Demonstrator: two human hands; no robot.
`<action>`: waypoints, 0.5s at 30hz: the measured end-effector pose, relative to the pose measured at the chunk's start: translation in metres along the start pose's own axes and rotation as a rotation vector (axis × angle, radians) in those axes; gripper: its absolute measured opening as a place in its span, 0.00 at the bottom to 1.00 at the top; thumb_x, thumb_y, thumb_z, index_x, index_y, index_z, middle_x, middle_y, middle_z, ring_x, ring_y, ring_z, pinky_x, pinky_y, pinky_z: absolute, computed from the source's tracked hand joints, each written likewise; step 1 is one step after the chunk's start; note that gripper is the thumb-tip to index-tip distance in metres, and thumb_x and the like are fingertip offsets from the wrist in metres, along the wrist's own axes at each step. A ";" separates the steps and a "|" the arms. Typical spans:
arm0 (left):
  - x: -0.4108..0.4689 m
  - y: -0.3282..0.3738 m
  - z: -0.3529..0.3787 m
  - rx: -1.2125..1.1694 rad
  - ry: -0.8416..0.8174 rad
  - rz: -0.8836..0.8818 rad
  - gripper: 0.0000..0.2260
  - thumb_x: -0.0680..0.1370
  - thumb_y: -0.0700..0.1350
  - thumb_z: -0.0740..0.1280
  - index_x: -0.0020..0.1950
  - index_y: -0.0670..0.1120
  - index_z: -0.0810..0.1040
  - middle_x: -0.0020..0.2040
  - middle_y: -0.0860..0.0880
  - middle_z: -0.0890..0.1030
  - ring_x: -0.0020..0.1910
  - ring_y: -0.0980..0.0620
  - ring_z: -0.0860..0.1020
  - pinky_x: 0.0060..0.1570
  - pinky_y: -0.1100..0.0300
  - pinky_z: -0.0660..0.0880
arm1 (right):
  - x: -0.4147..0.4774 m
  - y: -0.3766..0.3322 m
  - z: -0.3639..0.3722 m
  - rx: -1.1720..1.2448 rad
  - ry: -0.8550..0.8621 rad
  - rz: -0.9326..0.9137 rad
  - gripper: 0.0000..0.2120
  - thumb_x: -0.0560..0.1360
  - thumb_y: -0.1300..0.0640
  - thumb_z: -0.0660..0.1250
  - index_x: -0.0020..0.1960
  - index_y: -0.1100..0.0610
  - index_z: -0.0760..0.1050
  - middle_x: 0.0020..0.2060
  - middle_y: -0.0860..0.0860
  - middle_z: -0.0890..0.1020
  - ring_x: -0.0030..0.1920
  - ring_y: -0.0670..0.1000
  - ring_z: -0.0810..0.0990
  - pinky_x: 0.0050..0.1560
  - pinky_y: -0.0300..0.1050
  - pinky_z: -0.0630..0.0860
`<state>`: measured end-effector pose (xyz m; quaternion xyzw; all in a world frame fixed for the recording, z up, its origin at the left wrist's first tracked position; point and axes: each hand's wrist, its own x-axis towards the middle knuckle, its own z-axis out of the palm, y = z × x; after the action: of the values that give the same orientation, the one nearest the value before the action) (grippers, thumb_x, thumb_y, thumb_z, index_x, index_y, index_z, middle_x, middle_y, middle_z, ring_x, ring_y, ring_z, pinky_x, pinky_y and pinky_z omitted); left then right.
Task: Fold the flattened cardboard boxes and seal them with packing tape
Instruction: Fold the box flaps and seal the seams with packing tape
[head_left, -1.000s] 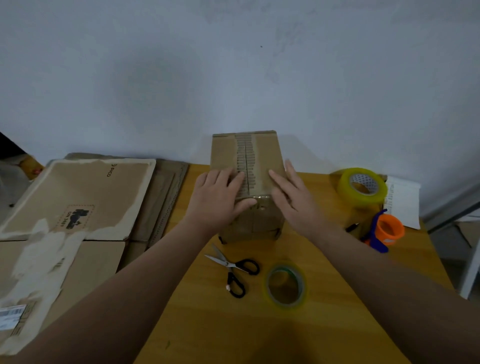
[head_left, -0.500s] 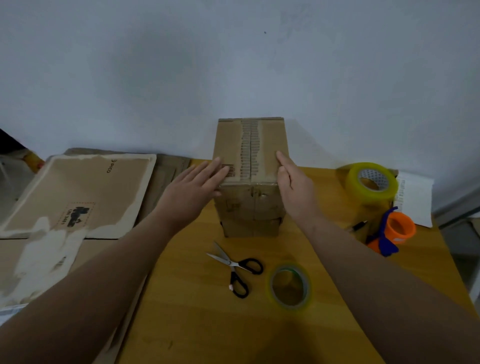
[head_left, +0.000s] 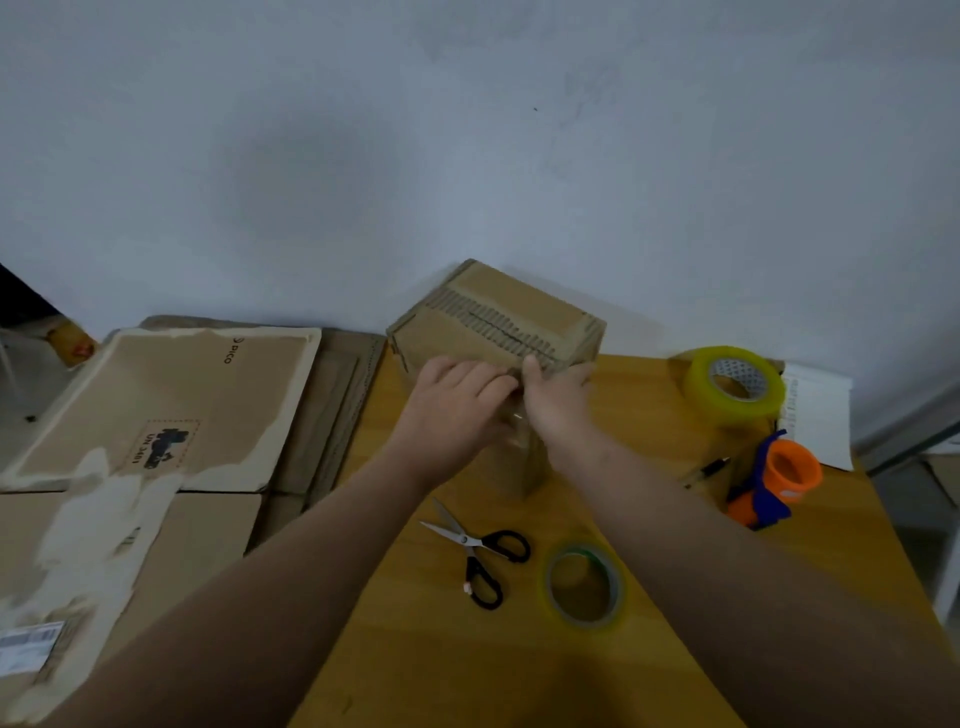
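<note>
Your left grip (head_left: 457, 410) and right grip (head_left: 558, 410) both curl around the near top edge of the box (head_left: 498, 322), side by side and close together. The box sits at a slant at the back of the counter (head_left: 415, 649), by the wall. Scissors (head_left: 483, 556) and a tape roll (head_left: 584, 590) lie nearer to you. Flat cardboard (head_left: 156, 410) lies on the left.

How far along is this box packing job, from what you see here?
Done: one cardboard box stands folded, its top flaps closed. In hand: the left hand and right hand are on its near top edge; blur hides what they do. Left: flattened cardboard beside the table lies unfolded, with the tape roll and scissors ready.
</note>
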<state>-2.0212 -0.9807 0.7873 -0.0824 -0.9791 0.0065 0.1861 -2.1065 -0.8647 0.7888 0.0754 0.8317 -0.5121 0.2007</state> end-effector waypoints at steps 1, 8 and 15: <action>0.004 0.007 0.003 -0.036 0.006 -0.042 0.21 0.66 0.50 0.77 0.57 0.46 0.79 0.53 0.48 0.81 0.51 0.47 0.80 0.53 0.55 0.66 | -0.003 0.001 0.000 -0.024 -0.027 -0.007 0.39 0.81 0.41 0.53 0.78 0.58 0.36 0.78 0.59 0.49 0.76 0.61 0.54 0.73 0.58 0.59; -0.012 -0.027 -0.006 -0.020 -0.241 -0.371 0.26 0.81 0.57 0.56 0.78 0.57 0.54 0.78 0.44 0.55 0.77 0.41 0.51 0.74 0.44 0.47 | -0.018 -0.001 -0.043 0.071 -0.217 0.010 0.23 0.83 0.45 0.50 0.77 0.44 0.54 0.74 0.52 0.62 0.70 0.62 0.67 0.44 0.58 0.82; -0.042 -0.017 -0.030 -0.182 -0.280 -0.359 0.29 0.81 0.55 0.59 0.78 0.49 0.53 0.70 0.46 0.69 0.68 0.47 0.67 0.66 0.55 0.64 | -0.005 -0.007 -0.050 0.099 0.051 -0.188 0.16 0.83 0.54 0.59 0.69 0.57 0.69 0.66 0.55 0.72 0.63 0.57 0.72 0.58 0.47 0.73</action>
<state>-1.9747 -1.0049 0.8002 0.0781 -0.9908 -0.1036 0.0386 -2.1174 -0.8234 0.8161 0.0197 0.8138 -0.5669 0.1265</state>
